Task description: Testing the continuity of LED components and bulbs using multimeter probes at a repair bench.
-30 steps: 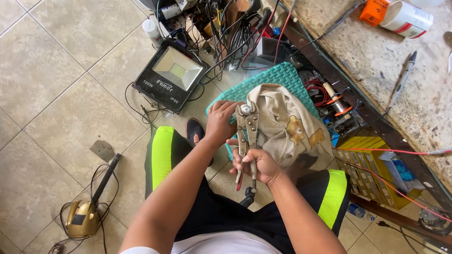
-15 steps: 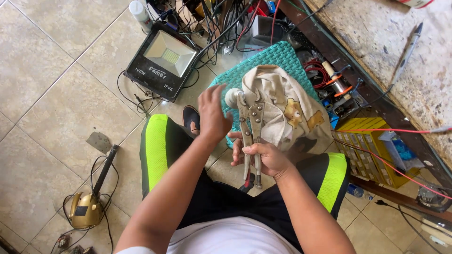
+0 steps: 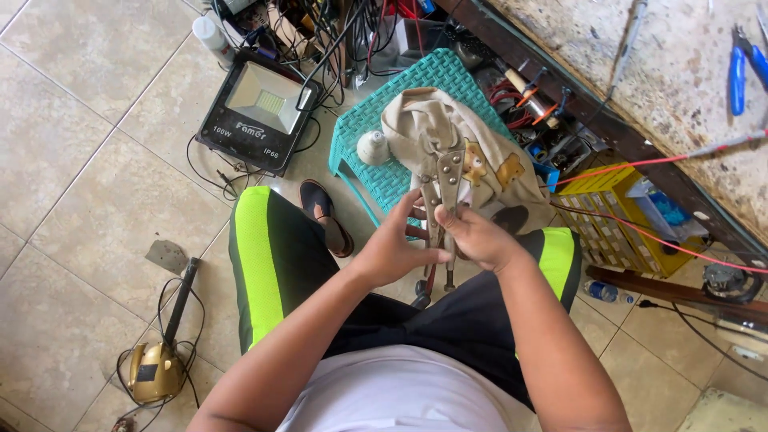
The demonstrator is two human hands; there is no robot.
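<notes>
- Both hands have pulled back toward the lap since the earlier frame: left hand (image 3: 392, 252) was up at the tool's head on the cloth, now it sits mid-handle, just beside the right hand (image 3: 478, 238).
- Locking pliers (image 3: 442, 210) are held upright between the two, head over the near edge of the cloth, red-tipped handle ends hanging down between the knees.
- Right hand is clenched round the handles; left hand's fingers curl onto the same handles from the other side. Both grasping, nothing released.
- Risk 1: fingers lie close in between the two handles. If the lever snaps over, likely a pinch.
- Risk 2: tool is in mid-air over the lap. A slip probably drops it onto a thigh or the sandal (image 3: 324, 214) on the floor below.
- Risk 3: beige cloth (image 3: 448, 144) lies loose on the teal woven stool (image 3: 376, 172), touching the tool's head. Whether the head is shut on it I cannot tell; if it catches, a tug could drag the cloth.
- White bulb (image 3: 373, 147) sits on the stool just beside the cloth, so it would likely roll off and break.
- Further out: flood lamp (image 3: 260, 108) with cables on the tiles, red wire (image 3: 640, 164) strung across under the counter (image 3: 640, 72). Snag hazards if the legs shift.
</notes>
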